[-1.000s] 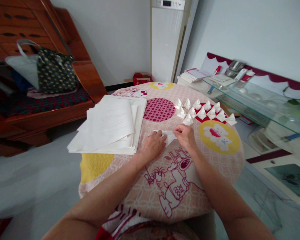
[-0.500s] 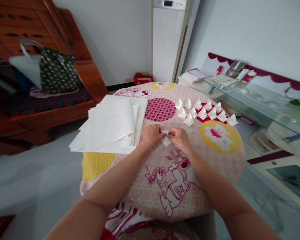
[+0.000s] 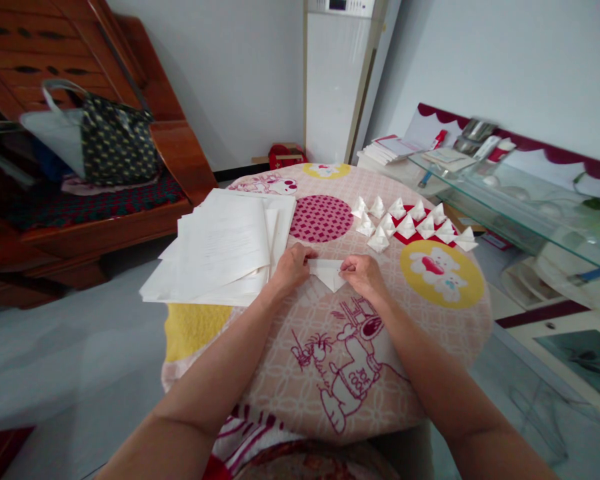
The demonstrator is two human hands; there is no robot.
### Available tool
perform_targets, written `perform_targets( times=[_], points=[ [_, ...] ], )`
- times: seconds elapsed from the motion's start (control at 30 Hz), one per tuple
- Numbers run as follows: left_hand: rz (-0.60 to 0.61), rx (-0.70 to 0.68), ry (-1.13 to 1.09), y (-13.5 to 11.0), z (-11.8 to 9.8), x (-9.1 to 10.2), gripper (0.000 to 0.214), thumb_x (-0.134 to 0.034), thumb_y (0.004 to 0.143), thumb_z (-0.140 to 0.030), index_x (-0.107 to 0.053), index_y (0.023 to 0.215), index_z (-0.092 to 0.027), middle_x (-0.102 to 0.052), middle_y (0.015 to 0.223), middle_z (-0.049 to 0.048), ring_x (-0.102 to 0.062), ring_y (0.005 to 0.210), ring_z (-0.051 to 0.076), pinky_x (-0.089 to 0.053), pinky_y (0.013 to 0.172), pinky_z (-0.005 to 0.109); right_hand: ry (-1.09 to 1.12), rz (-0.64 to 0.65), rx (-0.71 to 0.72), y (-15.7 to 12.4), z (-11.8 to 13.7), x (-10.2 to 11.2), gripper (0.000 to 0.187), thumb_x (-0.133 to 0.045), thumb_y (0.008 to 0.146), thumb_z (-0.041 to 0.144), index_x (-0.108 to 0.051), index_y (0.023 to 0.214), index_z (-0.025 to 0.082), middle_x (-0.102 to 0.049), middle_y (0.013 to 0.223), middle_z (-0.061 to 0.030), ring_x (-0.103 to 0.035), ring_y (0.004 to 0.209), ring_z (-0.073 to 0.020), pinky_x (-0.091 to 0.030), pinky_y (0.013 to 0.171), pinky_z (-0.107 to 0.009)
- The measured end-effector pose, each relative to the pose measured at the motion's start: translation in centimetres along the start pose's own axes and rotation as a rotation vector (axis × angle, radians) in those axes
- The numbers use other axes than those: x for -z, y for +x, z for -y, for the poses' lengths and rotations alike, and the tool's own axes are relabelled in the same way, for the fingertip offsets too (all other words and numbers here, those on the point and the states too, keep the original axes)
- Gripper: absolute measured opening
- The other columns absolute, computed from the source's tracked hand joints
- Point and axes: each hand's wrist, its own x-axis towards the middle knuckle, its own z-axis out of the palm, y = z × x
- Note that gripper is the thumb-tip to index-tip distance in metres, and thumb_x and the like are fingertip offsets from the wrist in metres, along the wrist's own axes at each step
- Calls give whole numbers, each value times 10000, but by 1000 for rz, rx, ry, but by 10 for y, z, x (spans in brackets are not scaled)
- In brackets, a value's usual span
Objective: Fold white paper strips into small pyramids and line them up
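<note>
A small white folded paper (image 3: 330,273) lies on the cloth-covered table, its lower part a triangle pointing toward me and its top edge a straight strip. My left hand (image 3: 294,265) is closed at the strip's left end, thumb and fingers pinching it. At the right side of the paper, my right hand (image 3: 363,273) pinches the edge between thumb and fingertips. Several folded white paper boats (image 3: 406,228) stand in loose rows beyond my right hand. Left of my hands is a stack of white paper sheets (image 3: 220,243), the top one bearing faint print.
The round table has a pink patterned tablecloth (image 3: 300,380). A glass shelf (image 3: 525,220) holding cups and papers runs along the right wall. To the left stands a wooden bench (image 3: 180,160) with a dotted bag (image 3: 117,137). A tall white cabinet-like unit (image 3: 331,87) is behind.
My left hand has moved left along the paper, away from my right hand, so the hands are farther apart. More of the paper's top strip shows between them.
</note>
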Motion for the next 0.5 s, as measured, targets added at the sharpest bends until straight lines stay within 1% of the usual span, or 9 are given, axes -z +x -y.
perform_targets(
  times=[0.07,0.17,0.27,0.37,0.43,0.5],
  points=[
    [5,-54,17,-1,1,-2,371,-532,807,-58,-747,1094,-151,-737,1068,92,-659,1025,210,-508,980,345,4,4,-19,0,-1,2,108,-718,747,129,-783,812,187,-751,754,-28,-653,671,-164,-457,644,-257],
    [33,-76,37,1,-1,-5,247,-656,796,-173,-735,1029,-162,-725,1054,87,-648,1035,238,-503,995,388,11,7,-20,-1,-2,3,129,-714,746,118,-784,837,177,-748,760,-34,-645,658,-158,-454,633,-255],
    [63,-38,19,5,-4,-3,226,-719,756,-207,-709,979,-173,-723,1013,75,-651,985,238,-511,945,383,-2,-4,-8,-2,-3,4,161,-710,741,116,-787,867,179,-741,747,-27,-636,650,-154,-452,632,-256],
    [118,11,-51,5,-8,3,289,-732,729,-187,-698,1015,-170,-732,964,58,-658,885,216,-517,863,348,-35,-18,1,-2,-6,9,216,-730,730,133,-792,929,185,-729,722,-11,-631,645,-155,-466,655,-266],
    [140,18,-91,4,-10,7,328,-735,710,-177,-708,1037,-168,-737,946,48,-656,852,206,-511,834,333,-49,-34,-6,-1,-10,14,263,-751,715,142,-791,971,187,-725,716,-4,-642,663,-163,-482,682,-276],
    [157,17,-124,2,-11,10,314,-734,699,-181,-733,1012,-168,-736,907,36,-649,831,202,-502,810,323,-43,-61,-21,0,-15,19,308,-771,700,156,-787,1005,190,-736,740,-7,-664,702,-177,-503,713,-293]
  ],
)
